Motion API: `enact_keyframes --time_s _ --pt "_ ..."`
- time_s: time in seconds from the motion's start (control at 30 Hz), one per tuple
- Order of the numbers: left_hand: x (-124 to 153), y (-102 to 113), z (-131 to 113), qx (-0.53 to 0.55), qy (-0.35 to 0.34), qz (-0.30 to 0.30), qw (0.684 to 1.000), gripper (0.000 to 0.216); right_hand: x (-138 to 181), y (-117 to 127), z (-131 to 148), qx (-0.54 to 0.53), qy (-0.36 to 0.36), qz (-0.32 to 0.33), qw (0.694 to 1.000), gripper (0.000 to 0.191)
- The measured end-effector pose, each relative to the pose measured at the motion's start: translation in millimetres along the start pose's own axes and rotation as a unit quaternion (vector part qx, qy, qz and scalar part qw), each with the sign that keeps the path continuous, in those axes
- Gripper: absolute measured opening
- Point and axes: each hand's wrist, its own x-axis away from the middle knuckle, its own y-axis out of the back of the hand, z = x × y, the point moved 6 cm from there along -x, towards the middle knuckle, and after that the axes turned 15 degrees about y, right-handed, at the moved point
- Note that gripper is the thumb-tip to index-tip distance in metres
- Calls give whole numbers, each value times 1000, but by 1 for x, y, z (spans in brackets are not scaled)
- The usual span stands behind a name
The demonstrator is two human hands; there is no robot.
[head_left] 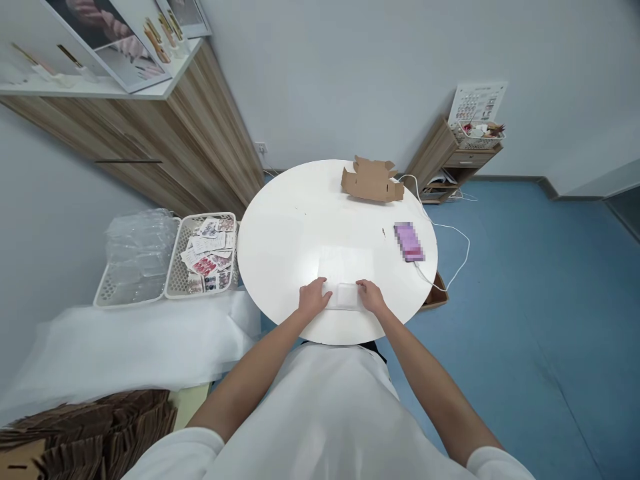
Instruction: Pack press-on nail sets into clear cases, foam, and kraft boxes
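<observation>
A small clear plastic packet [346, 295] lies on the round white table [300, 227] near its front edge. My left hand [313, 298] grips its left end with the fingers curled over it. My right hand [371, 296] holds its right end the same way. A thin white sheet [344, 261] lies flat on the table just beyond the packet. My body in a white shirt fills the lower part of the view.
A folded brown cardboard box [373, 181] sits at the table's far side. A phone [409, 241] with a white cable lies at the right. Left of the table stand two white baskets [173, 280], with clear plastic [140, 243] and printed cards [210, 257]. Brown cardboard flats [95, 430] lie lower left.
</observation>
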Motion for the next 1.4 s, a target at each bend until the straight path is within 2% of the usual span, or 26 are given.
enact_keyframes --time_s 0.07,0.13,0.2,0.27,0.33,0.4,0.47,0.53,0.6,0.7,0.83,0.97,1.07,1.17,1.3,1.4 --pt "-4 -1 2 -9 22 0 1000 38 2 2 1 40 0 -17 999 35" --pt "-6 2 4 -29 27 -28 999 41 5 8 5 100 7 -49 994 40" --pt "-6 6 -1 -57 -10 -68 996 44 10 14 12 174 43 -83 980 45" --pt "-3 5 -10 -79 -91 -81 989 43 15 12 23 225 121 -65 965 46" --pt "2 -1 -21 -91 -186 -41 977 40 20 4 32 232 206 2 951 42" --pt "7 -9 -28 -100 -255 16 962 41 26 -3 36 221 250 59 941 40" --pt "11 -12 -31 -104 -286 46 951 38 30 -4 37 220 257 74 938 38" --pt "14 -12 -33 -103 -298 50 948 35 32 -5 39 222 261 70 937 35" --pt "16 -13 -36 -110 -308 52 944 45 33 -8 40 224 263 70 936 39" --pt "16 -18 -38 -152 -305 52 939 58 30 -13 39 240 248 76 935 43" --pt "14 -21 -41 -174 -295 36 939 46 24 -15 39 250 233 78 936 33" --pt "18 -15 -42 -148 -293 34 944 41 25 -7 46 227 243 78 940 34" --pt "23 -12 -39 -132 -284 69 947 35 31 -2 52 192 236 93 948 33" --pt "24 -10 -36 -88 -261 118 954 33 35 3 53 130 197 116 965 28" --pt "8 0 -31 -17 -179 166 970 36 26 15 49 25 132 108 985 28" --pt "-12 4 -23 -1 -109 221 969 35 9 24 45 -4 103 100 990 30"
